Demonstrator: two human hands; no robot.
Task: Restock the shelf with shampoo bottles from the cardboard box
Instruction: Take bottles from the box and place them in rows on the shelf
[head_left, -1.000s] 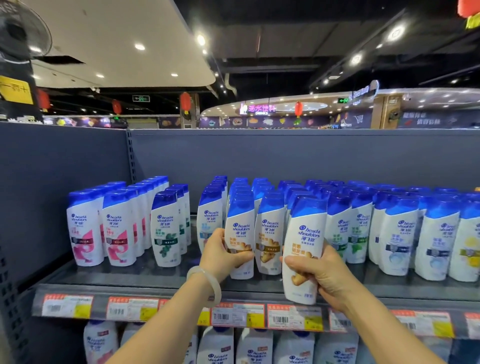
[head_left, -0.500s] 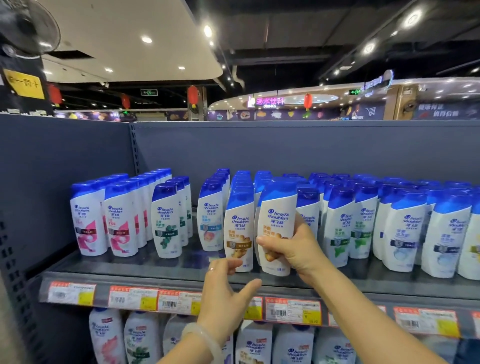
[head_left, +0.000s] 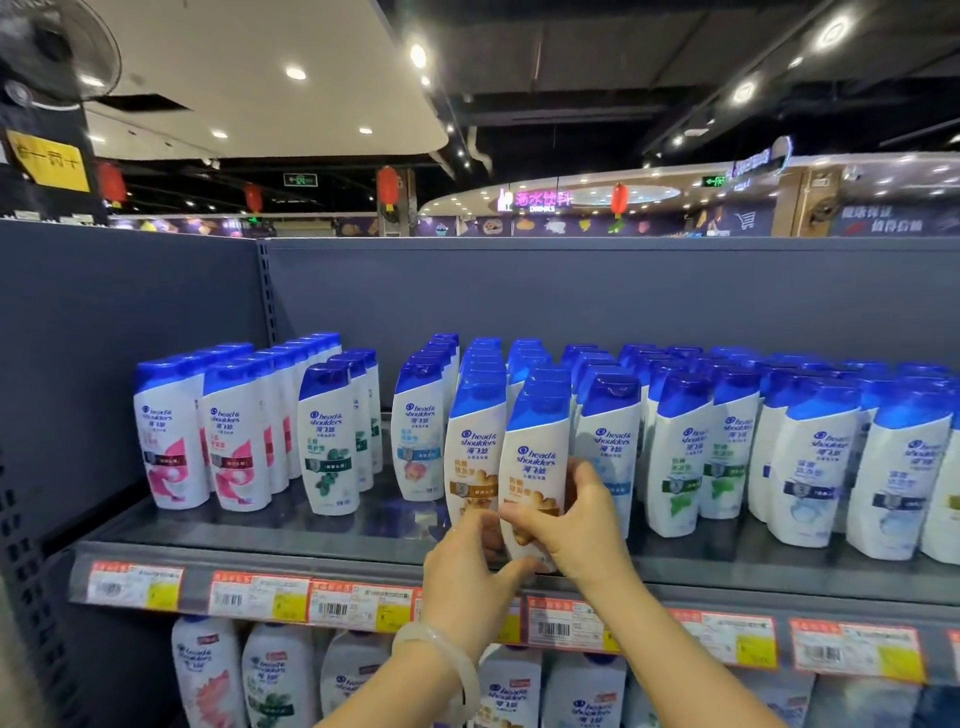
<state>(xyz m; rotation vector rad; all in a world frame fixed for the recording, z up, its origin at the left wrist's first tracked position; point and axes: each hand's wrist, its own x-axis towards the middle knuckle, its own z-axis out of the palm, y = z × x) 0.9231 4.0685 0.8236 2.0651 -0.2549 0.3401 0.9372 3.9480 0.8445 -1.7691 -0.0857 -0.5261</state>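
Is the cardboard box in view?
No: the head view shows only the shelf, its shampoo bottles, and both hands at a brown-label bottle, with no box.

Supermarket, I'd say. Grey metal shelf (head_left: 311, 540) across frame centre, packed with rows of blue-capped shampoo bottles (head_left: 327, 441). Price tags (head_left: 260, 597) with barcodes along shelf edge, lower frame. More bottles on tier below. Upper centre: neon DRINKS sign (head_left: 543, 200), red lanterns (head_left: 387, 184), ceiling spotlights. Shopping-cart icon (head_left: 745, 221) upper right.
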